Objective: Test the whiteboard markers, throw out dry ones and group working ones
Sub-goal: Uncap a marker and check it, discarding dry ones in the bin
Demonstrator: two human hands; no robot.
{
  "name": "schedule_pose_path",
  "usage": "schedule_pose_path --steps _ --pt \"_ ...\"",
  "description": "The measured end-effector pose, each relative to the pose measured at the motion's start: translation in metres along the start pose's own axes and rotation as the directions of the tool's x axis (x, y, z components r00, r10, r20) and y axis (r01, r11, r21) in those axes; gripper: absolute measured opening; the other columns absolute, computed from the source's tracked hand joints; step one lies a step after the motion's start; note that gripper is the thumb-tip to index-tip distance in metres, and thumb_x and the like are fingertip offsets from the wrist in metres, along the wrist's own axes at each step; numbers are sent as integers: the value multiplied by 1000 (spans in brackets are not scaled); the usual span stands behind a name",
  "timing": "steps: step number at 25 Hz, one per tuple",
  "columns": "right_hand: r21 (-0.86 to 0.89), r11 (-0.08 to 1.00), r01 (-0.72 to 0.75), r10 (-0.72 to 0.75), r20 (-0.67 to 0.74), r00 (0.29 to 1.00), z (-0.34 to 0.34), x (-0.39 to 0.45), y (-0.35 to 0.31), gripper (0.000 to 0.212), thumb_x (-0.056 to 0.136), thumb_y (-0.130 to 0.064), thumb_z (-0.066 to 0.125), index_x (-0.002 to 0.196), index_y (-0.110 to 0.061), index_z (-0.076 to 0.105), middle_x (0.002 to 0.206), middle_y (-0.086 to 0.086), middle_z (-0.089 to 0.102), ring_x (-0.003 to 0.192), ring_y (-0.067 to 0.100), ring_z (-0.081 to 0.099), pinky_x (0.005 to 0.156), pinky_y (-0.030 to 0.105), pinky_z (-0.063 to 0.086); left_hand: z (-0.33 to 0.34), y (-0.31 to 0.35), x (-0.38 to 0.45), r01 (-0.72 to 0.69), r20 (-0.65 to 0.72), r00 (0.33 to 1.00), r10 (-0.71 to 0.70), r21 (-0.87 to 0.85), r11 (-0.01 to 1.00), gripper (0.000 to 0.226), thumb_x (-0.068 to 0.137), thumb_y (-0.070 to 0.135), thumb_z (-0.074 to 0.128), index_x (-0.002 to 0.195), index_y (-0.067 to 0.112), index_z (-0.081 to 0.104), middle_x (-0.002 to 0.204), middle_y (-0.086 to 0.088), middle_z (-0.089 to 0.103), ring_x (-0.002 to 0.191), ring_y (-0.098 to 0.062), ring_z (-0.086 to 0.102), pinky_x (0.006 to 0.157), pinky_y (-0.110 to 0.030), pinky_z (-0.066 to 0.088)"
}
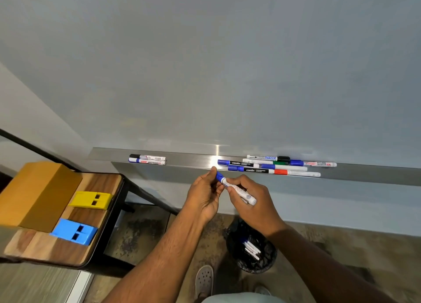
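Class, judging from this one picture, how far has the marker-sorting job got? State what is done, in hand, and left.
Done: several markers lie in the black waste bin, and two capped ones sit apart at the tray's left. In hand: the right hand holds a blue marker while the left hand grips its cap. Left: the pile on the tray's right.

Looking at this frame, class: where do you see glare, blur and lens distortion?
Head view: glare flares on the steel marker tray; the cardboard box at the left edge is smeared; the wide-angle lens bends the tray; the blue-capped marker in both hands stays fairly sharp.
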State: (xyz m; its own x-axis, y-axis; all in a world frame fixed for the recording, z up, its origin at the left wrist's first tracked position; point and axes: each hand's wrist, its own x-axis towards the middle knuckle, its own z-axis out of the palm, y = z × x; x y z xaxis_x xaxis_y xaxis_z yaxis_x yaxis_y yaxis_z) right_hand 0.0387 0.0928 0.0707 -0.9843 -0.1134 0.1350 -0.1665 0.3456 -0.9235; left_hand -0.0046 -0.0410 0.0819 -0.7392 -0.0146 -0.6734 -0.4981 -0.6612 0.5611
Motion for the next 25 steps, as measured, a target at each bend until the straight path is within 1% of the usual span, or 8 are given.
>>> schedule_pose_path --steps 4,8,11,14,16,18,21,25 --pt "49 999 -9 7 45 999 14 10 -7 19 91 -19 64 110 -15 65 93 -12 66 80 3 63 62 12 48 -11 13 3 -53 -23 998 52 -8 999 11 90 13 62 83 6 57 65 -9 60 62 -15 55 51 -19 52" --pt "303 920 -249 214 145 966 27 44 -17 16 94 -17 62 105 -24 70 87 1 75 73 15 67 66 25 56 -32 44 17 -148 -61 987 152 57 987 11 91 14 61 92 5 55 69 -9 60 60 -13 53 55 -21 48" --pt "115 954 -276 243 237 940 44 62 -16 24 96 -21 59 118 -22 69 85 -2 74 66 11 64 62 21 54 -53 71 27 -253 -98 959 265 122 960 10 89 13 63 94 8 56 82 -9 61 71 -14 56 65 -24 49" --pt "-243 963 -117 172 222 960 72 78 -15 24 95 -24 60 118 -21 66 90 -7 68 67 3 58 56 5 42 -78 92 44 -339 -120 917 379 264 903 10 90 18 63 98 12 61 99 -9 65 86 -15 63 78 -28 54" --pt "-340 940 -37 110 199 974 92 94 -15 19 97 -24 58 115 -23 63 93 -7 63 71 4 55 56 5 38 -97 108 58 -375 -113 885 451 402 835 16 95 32 56 102 19 62 109 -8 67 98 -17 64 91 -36 53" --pt "-388 921 31 46 188 981 115 113 -12 16 98 -22 55 113 -24 60 97 -7 60 78 6 54 62 6 37 -127 128 77 -340 -124 843 523 630 698 30 99 42 43 118 24 57 126 -7 60 115 -23 57 101 -42 46" --pt "-457 883 101 -8 201 980 149 141 -10 20 99 -20 53 118 -23 56 105 -5 57 90 13 57 74 17 44 -180 158 109 -178 -58 778 625 935 308 54 100 30 47 149 16 30 153 -9 34 140 -29 31 114 -45 31" --pt "-535 827 173 -9 295 956 189 179 -6 37 94 -26 59 131 -20 53 125 4 60 104 19 59 86 29 49 -226 186 144 0 102 827 553 984 -180 70 96 26 51 152 8 13 161 -10 7 148 -30 8 119 -37 14"
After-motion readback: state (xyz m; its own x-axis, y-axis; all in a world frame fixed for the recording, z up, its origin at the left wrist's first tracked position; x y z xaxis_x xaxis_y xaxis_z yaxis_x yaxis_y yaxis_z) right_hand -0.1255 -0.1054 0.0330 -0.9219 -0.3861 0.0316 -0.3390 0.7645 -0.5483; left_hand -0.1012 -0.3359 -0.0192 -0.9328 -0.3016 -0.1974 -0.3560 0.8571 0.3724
